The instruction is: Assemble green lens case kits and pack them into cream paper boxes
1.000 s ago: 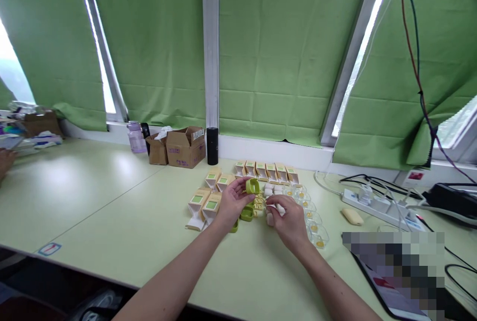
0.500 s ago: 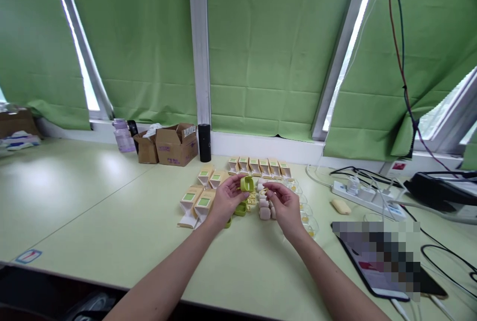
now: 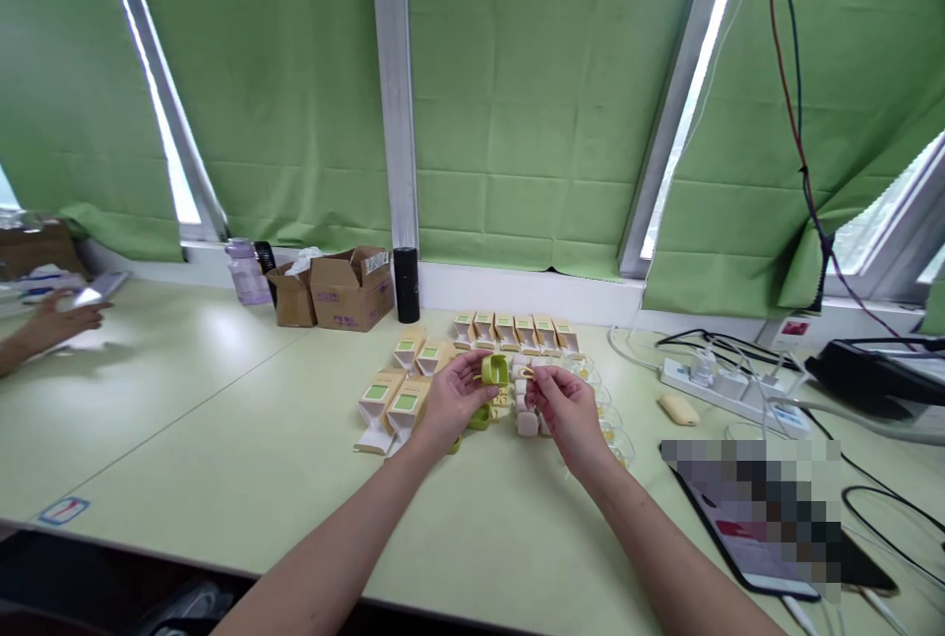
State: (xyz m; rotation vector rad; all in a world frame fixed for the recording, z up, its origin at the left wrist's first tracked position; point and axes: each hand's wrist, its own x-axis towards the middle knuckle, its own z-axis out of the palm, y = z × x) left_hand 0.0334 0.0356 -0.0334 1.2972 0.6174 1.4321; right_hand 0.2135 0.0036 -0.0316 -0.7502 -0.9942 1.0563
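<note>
My left hand (image 3: pixel 452 402) pinches a small green square cup (image 3: pixel 494 370), tilted so its open side faces right. My right hand (image 3: pixel 568 408) is closed at the fingertips on a small yellow piece (image 3: pixel 527 373), level with the cup and apart from it; its exact shape is too small to tell. Beneath them lie more green cups (image 3: pixel 479 417), small yellow pieces (image 3: pixel 500 400) and pale pinkish rounded blocks (image 3: pixel 527 423), partly hidden by my hands. Clear plastic shells (image 3: pixel 618 446) with yellow bits sit right of my right hand. Open yellow cartons (image 3: pixel 406 404) stand left of my left hand.
A row of similar cartons (image 3: pixel 504 333) stands behind. Cardboard boxes (image 3: pixel 352 293), a black tumbler (image 3: pixel 406 286) and a purple bottle (image 3: pixel 249 272) line the wall. At right are a power strip (image 3: pixel 724 390), cables and a tablet (image 3: pixel 727 528). Another person's hand (image 3: pixel 63 321) shows far left.
The green cup has turned in my left hand, its opening now more to the right. The yellow piece shows more clearly in my right fingers. Another person's hand has come in at far left.
</note>
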